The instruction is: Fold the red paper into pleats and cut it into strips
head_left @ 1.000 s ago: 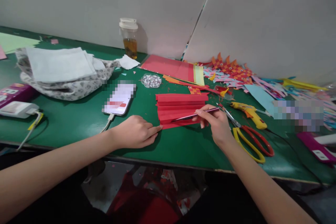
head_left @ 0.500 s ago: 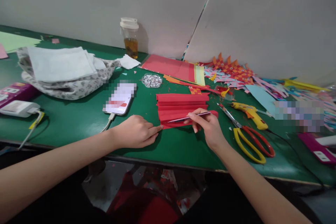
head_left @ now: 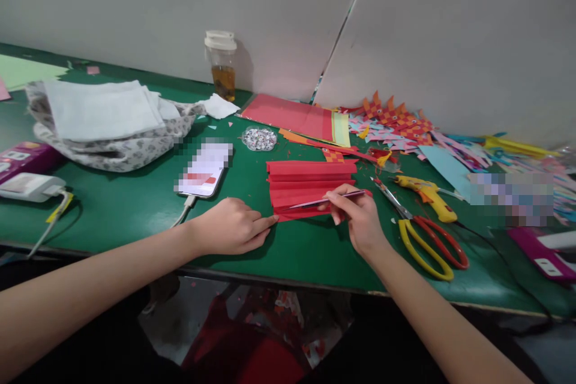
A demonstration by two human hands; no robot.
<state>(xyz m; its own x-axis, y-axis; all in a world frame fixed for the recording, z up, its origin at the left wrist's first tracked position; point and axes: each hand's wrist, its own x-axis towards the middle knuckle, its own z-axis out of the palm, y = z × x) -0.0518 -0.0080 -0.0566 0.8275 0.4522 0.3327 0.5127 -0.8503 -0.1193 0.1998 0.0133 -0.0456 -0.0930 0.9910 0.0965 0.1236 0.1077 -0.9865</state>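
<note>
A pleated red paper (head_left: pixel 308 186) lies on the green table (head_left: pixel 135 204) in front of me. My left hand (head_left: pixel 231 227) rests on the table with its fingers together, the fingertips pressing the paper's near left corner. My right hand (head_left: pixel 357 216) pinches a thin pen-like tool (head_left: pixel 326 199) that lies across the paper's near folds, tip pointing left.
Yellow-and-red scissors (head_left: pixel 425 240) and a yellow glue gun (head_left: pixel 427 192) lie right of my right hand. A phone (head_left: pixel 204 171) on a cable, a dish of googly eyes (head_left: pixel 260 138), a lidded jar (head_left: pixel 222 66), coloured sheets (head_left: pixel 297 117), woven paper fish (head_left: pixel 396 117) and a cloth bag (head_left: pixel 112 126) surround the work.
My right hand has slid left along the pleated paper, drawing the tool with it. My left hand has stayed on the paper's corner.
</note>
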